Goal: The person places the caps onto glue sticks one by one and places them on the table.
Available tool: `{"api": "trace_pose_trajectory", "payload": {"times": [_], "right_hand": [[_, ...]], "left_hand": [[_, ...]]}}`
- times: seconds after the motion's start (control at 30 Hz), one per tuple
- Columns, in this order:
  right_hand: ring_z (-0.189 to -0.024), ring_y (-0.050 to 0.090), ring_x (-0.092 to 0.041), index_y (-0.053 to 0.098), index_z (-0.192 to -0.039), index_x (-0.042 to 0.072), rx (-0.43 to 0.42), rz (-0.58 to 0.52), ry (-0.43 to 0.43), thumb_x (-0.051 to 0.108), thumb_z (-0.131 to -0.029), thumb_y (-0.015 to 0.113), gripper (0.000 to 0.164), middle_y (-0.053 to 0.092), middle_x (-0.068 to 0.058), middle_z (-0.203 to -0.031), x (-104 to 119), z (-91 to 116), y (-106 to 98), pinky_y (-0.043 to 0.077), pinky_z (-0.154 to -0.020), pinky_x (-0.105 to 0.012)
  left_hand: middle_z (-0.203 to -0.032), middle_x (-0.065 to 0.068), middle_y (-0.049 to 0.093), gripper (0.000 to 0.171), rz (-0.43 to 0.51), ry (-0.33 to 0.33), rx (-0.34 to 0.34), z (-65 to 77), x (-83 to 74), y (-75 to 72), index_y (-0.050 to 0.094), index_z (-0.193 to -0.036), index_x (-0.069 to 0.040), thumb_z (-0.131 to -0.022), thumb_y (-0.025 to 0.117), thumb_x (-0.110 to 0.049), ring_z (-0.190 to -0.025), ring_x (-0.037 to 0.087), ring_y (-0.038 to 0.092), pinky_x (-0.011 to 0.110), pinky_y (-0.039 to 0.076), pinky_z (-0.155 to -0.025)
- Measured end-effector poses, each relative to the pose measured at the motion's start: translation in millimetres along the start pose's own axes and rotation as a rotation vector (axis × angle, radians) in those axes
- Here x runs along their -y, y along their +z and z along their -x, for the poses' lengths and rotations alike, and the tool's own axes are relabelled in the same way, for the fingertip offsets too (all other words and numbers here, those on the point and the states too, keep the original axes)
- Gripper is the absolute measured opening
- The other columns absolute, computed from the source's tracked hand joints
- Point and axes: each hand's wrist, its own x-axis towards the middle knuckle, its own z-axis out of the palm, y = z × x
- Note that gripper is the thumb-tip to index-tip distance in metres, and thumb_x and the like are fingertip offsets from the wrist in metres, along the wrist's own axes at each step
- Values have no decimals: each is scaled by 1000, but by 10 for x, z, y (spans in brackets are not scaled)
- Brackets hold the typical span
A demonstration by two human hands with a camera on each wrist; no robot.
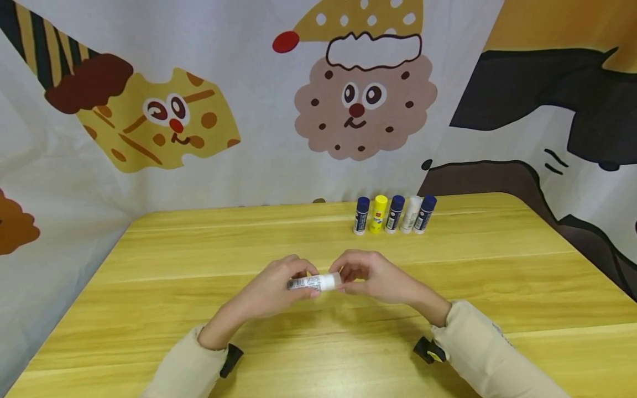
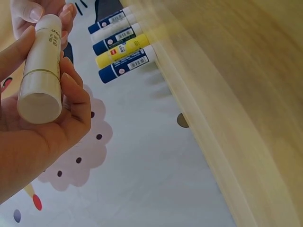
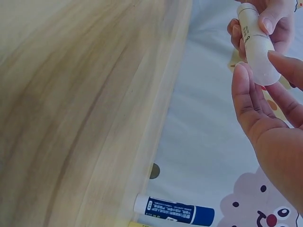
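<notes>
A white glue stick [image 1: 314, 282] lies nearly level between both hands, above the middle of the table. My left hand [image 1: 269, 288] grips its labelled body, thumb along the near side and fingers behind. At the other end, the thumb and fingers of my right hand [image 1: 380, 278] pinch the translucent cap. In the right wrist view the cap [image 3: 265, 72] sits between the right thumb and fingertips. The round base of the glue stick [image 2: 40, 108] faces the left wrist camera.
Toward the back right of the wooden table [image 1: 199, 243] several glue sticks stand upright in a row: navy-capped ones [image 1: 361, 215], a yellow one [image 1: 379, 214] and a white one [image 1: 411, 214]. A cartoon-printed cloth [image 1: 264, 110] hangs behind the table's back edge.
</notes>
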Motion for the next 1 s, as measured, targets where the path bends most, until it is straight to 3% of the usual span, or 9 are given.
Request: {"api": "trace_pose_trajectory", "payload": {"times": [1.0], "right_hand": [[-79,60,-18,59,-101,-3,23,-33,-67,-4,-81,65,21,60,-12,-92,-20,8,16,51,-72,-34]], "left_hand": [[-86,-1,52,23,-6,52,22,17,-26,-1,62,-99,-5,-85,65,-23,-73,11,47,24,44,-63]]}}
